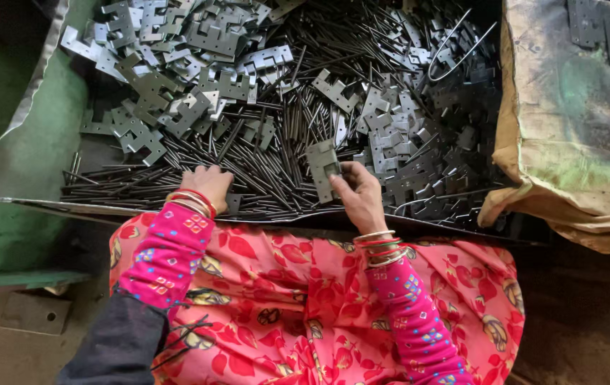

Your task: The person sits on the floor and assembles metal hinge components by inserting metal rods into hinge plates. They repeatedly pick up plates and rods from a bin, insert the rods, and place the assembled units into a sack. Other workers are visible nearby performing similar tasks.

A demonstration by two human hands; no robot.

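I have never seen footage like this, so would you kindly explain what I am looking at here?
There is no machine here: a person wears a camera on the head, looking down at their own two hands and pink flowered lap. In front lies a metal tray heaped with thin dark metal pins and grey notched hinge plates. The right hand holds up one folded hinge. The left hand rests on the pins, fingers down among them. A worn sack with a few more plates sits at the right.
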